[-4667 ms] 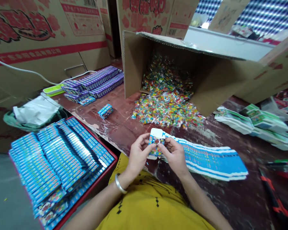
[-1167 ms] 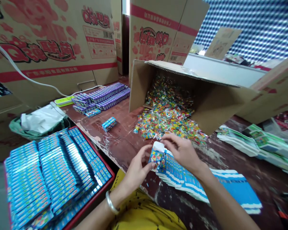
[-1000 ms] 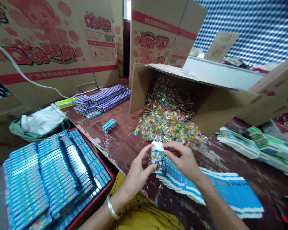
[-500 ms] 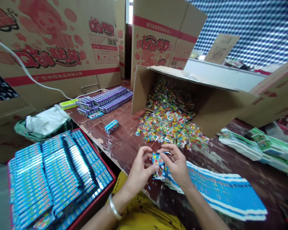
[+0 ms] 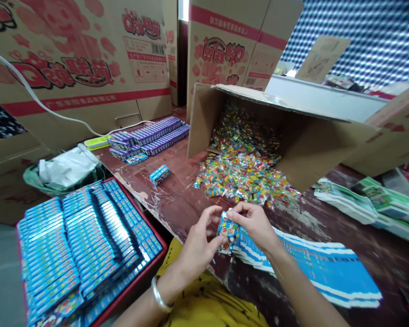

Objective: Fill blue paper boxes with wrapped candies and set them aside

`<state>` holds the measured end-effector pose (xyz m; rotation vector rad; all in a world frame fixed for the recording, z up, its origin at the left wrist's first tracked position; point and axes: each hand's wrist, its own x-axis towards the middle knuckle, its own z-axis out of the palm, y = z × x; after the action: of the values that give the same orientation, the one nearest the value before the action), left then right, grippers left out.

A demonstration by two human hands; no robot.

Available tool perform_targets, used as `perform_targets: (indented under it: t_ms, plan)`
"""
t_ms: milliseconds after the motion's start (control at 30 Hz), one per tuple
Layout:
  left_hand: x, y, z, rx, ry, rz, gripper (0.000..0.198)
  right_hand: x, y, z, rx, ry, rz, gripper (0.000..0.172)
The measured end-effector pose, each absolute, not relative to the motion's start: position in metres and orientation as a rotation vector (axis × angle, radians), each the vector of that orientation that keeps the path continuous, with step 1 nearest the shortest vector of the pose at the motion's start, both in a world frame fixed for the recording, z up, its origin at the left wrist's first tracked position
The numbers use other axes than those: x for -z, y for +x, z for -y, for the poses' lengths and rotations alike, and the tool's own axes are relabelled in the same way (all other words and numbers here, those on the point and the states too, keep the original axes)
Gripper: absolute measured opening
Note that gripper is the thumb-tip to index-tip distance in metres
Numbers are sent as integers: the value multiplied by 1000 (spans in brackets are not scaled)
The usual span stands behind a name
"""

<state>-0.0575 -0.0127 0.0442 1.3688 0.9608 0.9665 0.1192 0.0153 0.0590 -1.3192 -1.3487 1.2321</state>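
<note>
Between my hands, near the table's front edge, is a small blue printed candy box (image 5: 227, 232). My left hand (image 5: 202, 238) grips its left side, thumb across the printed front. My right hand (image 5: 254, 225) pinches the top end, with thumb and fingers at the flap; whether the flap is fully closed I cannot tell. Just right of the box, flat blue cartons (image 5: 327, 268) lie fanned in an overlapping row, partly under my right forearm. Beyond my hands, small clear packets of colourful candy (image 5: 245, 177) spill out of a cardboard box (image 5: 313, 150) lying on its side.
At left, a red-rimmed crate (image 5: 158, 259) holds rows of blue boxes (image 5: 88, 236). Two blue boxes (image 5: 159, 175) stand on the table (image 5: 180, 200), with purple boxes (image 5: 160, 136) stacked behind. Green-and-white flat cartons (image 5: 371, 209) lie at right. A green basket (image 5: 63, 184) holds white material.
My right hand has moved to the box's top end, and its fingers now pinch there. The box has tilted slightly in my left hand. The whole view has shifted a little.
</note>
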Motion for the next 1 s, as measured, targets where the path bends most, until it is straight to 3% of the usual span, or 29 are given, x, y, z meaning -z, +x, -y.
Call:
perform_targets:
  t_ms: [133, 267, 300, 367, 400, 600, 767, 867, 1000]
  plan:
    - [-46, -60, 13, -931, 1340, -927, 57, -60, 119, -12, -1127, -1325, 1431, 28]
    - [-47, -65, 8, -956, 1335, -935, 38, -62, 119, 2, -975, -1304, 1693, 23]
    - [-46, -66, 6, -972, 1331, -946, 35, -61, 119, 6, -951, -1303, 1788, 32]
    - [-44, -67, 2, -996, 1312, -960, 35, -58, 119, 13, -852, -1311, 1978, 71]
    - [-42, -66, 0, -1003, 1300, -964, 35, -56, 119, 15, -771, -1314, 2054, 83]
    - [-29, -63, -6, -948, 1239, -1021, 44, -36, 113, 17, -442, -1319, 2131, 75]
    - [-38, -101, -41, -887, 1713, -1392, 26, -29, 112, 14, -515, -1406, 2065, 103]
    - [-50, -142, -89, -868, 2145, -1926, 23, -24, 117, 16, -507, -1461, 1971, 88]
    - [-52, -180, -148, -530, 2237, -2249, 20, -10, 126, 20, -536, -1510, 1934, 71]
